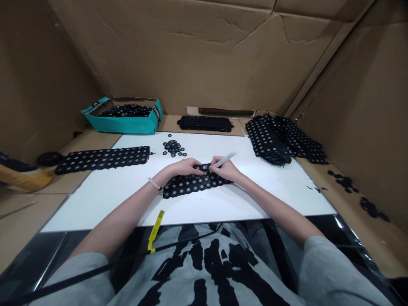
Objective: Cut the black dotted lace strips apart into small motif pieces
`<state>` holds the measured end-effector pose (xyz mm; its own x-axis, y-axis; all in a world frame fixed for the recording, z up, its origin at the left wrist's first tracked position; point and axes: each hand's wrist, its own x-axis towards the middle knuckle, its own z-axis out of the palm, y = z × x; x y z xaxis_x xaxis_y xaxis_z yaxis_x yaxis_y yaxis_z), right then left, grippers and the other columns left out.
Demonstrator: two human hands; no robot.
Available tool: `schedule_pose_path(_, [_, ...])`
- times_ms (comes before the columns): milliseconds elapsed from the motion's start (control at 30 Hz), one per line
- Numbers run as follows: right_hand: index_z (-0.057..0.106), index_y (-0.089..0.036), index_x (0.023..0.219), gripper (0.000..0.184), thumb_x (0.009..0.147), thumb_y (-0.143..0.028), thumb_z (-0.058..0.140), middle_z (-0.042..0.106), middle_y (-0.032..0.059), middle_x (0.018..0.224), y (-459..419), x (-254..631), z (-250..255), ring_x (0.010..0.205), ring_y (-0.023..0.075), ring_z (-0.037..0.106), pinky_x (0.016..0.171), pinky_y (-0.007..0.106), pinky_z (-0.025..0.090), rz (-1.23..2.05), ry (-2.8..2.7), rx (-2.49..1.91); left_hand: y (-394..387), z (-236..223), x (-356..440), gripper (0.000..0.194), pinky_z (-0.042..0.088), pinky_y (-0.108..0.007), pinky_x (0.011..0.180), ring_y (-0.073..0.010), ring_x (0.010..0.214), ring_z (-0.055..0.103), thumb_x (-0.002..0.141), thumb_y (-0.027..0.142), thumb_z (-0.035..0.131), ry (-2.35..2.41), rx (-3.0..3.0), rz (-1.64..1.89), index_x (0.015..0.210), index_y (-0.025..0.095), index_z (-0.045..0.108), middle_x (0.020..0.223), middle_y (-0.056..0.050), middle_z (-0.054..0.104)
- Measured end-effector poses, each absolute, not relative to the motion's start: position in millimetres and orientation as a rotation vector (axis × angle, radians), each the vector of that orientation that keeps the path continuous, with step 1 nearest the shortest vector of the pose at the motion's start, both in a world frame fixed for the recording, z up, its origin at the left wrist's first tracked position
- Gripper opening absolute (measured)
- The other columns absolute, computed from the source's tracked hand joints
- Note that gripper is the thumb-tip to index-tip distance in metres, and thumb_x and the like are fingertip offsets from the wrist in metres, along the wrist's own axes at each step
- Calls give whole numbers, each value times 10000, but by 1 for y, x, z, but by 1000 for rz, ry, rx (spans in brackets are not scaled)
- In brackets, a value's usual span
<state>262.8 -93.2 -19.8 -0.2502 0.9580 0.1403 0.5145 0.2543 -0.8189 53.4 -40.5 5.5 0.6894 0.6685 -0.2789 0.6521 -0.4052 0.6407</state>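
Note:
A black strip with rows of pale round spots (194, 183) lies on the white board in front of me. My left hand (190, 167) is on its upper edge, thumb and fingers closed on the strip; a beaded bracelet is on that wrist. Between the closed fingers of my right hand (225, 169) is a white pen-like stick (227, 158), slanting up to the right. Its lower end meets the strip near my left fingertips, and the exact tip is hard to make out. Just beyond my left hand sits a small pile of black rings (173, 147).
Another spotted strip (105, 159) lies at left. A turquoise box (124, 124) holds many black rings. Stacked strips lie at the back (205, 123) and in a heap (270, 138) at right. Cardboard walls (191, 55) surround the white board (255, 204). A yellow bottle (28, 178) stands far left.

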Motion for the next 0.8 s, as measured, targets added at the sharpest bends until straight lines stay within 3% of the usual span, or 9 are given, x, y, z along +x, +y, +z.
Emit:
schedule_pose_path(267, [562,-202,659,97,707,-281,594,593,-24,667,-97,263,-17,686,140,535,635,252,381,918,-1885,-1364,-50,5,61,386,333,-304,778,-202,738,543,708,567,625,1116,2177,55,699,182,602,682,5,618])
schedule_pose_path(633, [536,-203,653,121,761,-245,569,621,0,713,-96,256,-24,738,153,557,733,281,399,682,-1967,-1305,-38,-8,50,397,357,-277,678,-177,699,498,688,568,667,925,1941,126,681,176,601,681,4,586])
schedule_pose_path(800, [551,-203,653,108,755,-231,568,624,-1,699,-97,256,-22,728,154,552,717,275,403,669,-1995,-1299,-35,-5,48,374,372,-267,710,-182,768,527,706,544,658,887,1999,105,779,177,667,786,-8,635])
